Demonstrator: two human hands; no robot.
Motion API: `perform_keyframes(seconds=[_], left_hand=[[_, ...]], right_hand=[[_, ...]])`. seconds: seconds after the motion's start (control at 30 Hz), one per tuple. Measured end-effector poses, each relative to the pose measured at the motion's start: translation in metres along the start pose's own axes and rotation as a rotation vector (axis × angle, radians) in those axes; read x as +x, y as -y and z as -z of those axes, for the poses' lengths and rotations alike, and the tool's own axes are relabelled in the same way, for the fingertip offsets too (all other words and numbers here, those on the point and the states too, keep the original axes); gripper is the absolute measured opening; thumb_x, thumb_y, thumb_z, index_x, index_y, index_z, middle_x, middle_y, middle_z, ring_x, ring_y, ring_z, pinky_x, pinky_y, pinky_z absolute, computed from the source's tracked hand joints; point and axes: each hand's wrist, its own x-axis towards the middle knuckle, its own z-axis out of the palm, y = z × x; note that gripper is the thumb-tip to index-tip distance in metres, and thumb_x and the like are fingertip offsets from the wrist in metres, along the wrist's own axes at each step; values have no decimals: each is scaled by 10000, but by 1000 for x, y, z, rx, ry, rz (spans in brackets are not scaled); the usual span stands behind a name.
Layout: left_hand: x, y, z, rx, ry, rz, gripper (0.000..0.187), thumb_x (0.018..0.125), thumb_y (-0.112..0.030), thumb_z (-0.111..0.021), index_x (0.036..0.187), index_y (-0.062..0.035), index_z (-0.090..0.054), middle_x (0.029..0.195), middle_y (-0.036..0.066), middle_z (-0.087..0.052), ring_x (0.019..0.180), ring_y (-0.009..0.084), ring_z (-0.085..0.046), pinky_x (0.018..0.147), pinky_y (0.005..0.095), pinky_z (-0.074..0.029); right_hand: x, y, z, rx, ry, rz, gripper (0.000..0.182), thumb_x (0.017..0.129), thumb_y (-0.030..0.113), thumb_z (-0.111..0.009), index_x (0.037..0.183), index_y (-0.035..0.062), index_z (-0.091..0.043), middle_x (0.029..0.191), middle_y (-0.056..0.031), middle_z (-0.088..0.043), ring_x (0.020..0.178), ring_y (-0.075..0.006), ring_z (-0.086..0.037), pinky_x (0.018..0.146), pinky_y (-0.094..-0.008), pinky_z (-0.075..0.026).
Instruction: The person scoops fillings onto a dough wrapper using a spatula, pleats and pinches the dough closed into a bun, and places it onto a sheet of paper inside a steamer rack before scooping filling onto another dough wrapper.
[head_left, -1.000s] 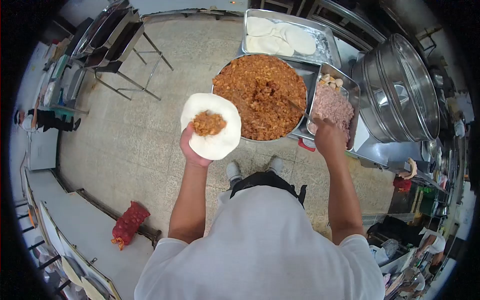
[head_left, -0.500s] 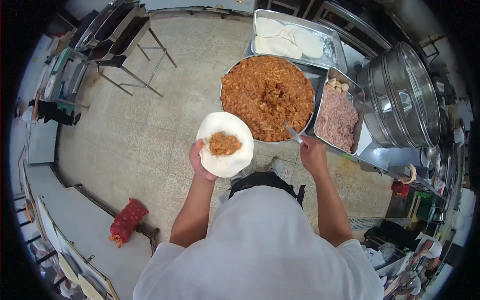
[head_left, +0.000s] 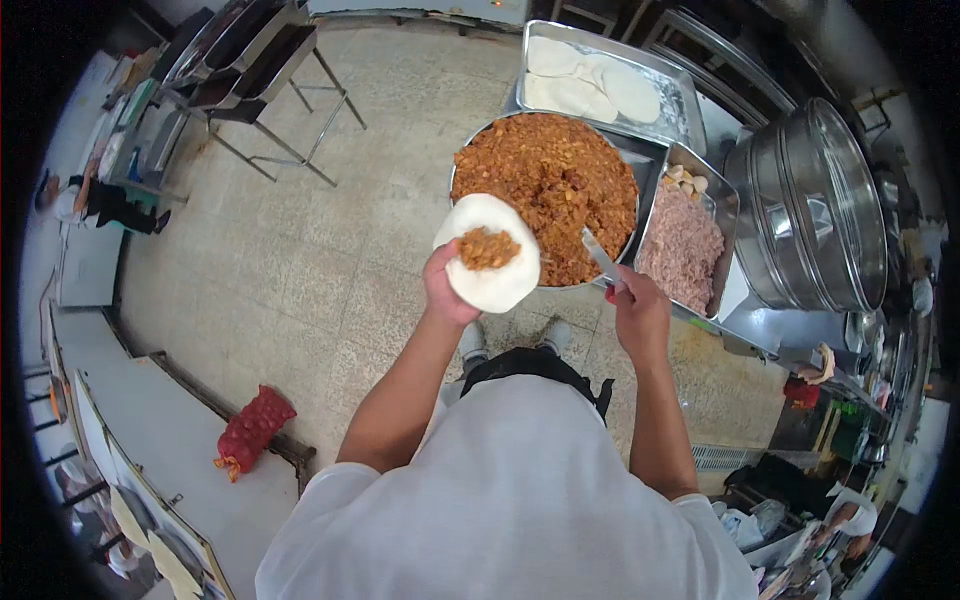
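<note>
Lifted nearer the bowl [head_left: 470, 150] of brown filling, left hand [head_left: 447, 292] cups the filled wrapper [head_left: 490, 268]; right hand [head_left: 640, 315] grips a spatula [head_left: 600, 257].

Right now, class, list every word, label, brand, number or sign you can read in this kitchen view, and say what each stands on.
None can be read.
The dough round in the left hand, the metal tool in the right hand, the filling bowl, the meat tray and the steamer bear no visible text.
Papers and items at the left edge are too small and blurred to tell.
</note>
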Motion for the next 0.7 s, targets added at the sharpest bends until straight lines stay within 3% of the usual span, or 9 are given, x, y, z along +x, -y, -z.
perform_keyframes(seconds=[0.07,0.27,0.33,0.5,0.63,0.7], left_hand=[[12,8,-10,-3,19,7,626,857,-311,-596,1382,-9,-442,1348,212,-538,1221,395,-539,1062,551,-415],[35,34,-36,-44,38,94,581,833,-255,-612,1345,-17,-479,1292,193,-580,1174,367,-575,1039,520,-443],[38,37,-37,-25,-56,81,562,837,-248,-606,1338,-23,-488,1288,186,-584,1169,356,-578,1038,509,-443],[34,37,-37,22,-50,-10,550,821,-200,-625,1333,-44,-497,1271,175,-594,1176,351,-571,1038,517,-441],[31,37,-41,108,-95,-39,520,856,-189,-620,1340,-53,-488,1275,169,-591,1171,344,-576,1033,508,-449],[29,37,-45,126,-94,-28,508,870,-186,-616,1344,-55,-483,1277,168,-589,1169,342,-578,1030,506,-453]], right_hand=[[0,11,13,-21,-38,78,308,827,-11,-602,1108,83,-686,867,-168,-629,775,-350,-632,679,-407,-508],[-13,35,6,-58,-29,201,322,788,-18,-615,1078,89,-702,911,-144,-606,816,-330,-628,686,-416,-513],[-19,36,7,-75,12,180,323,782,-17,-615,1071,93,-708,903,-141,-606,816,-328,-628,687,-418,-515],[-23,40,45,-139,148,112,331,772,-9,-613,1066,99,-722,879,-124,-608,779,-317,-630,676,-421,-519],[-16,48,47,-44,21,172,323,775,-2,-613,1060,100,-725,882,-125,-608,766,-322,-628,677,-423,-519],[-12,42,31,-97,68,212,309,782,2,-611,1052,100,-726,877,-126,-604,774,-325,-629,675,-429,-519]])
